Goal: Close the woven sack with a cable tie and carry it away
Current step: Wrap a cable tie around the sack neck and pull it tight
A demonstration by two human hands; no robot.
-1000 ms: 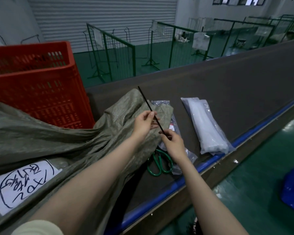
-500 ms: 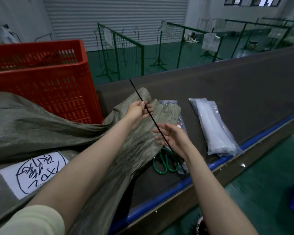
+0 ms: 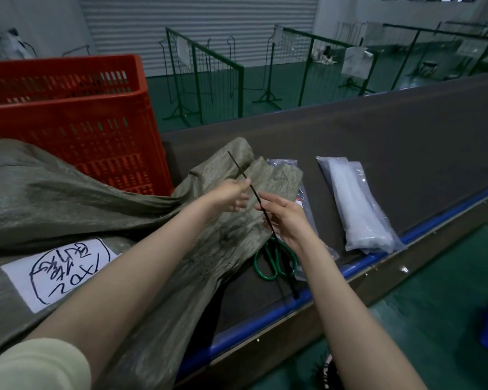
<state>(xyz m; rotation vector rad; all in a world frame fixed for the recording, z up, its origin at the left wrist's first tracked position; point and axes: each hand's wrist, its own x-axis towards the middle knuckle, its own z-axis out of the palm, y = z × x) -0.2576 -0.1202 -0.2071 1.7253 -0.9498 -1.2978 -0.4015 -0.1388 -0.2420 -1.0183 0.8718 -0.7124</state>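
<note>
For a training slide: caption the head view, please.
Both hands, left and right, hold a black cable tie above the woven sack on the belt.

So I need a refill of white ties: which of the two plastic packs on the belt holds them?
The right pack, lying clear of the sack and full of white ties. The other pack is half hidden under the sack's mouth and shows no white.

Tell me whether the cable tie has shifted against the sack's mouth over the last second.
Yes. The cable tie has slid down toward the person: its tip now lies over the sack instead of poking past its far edge.
</note>
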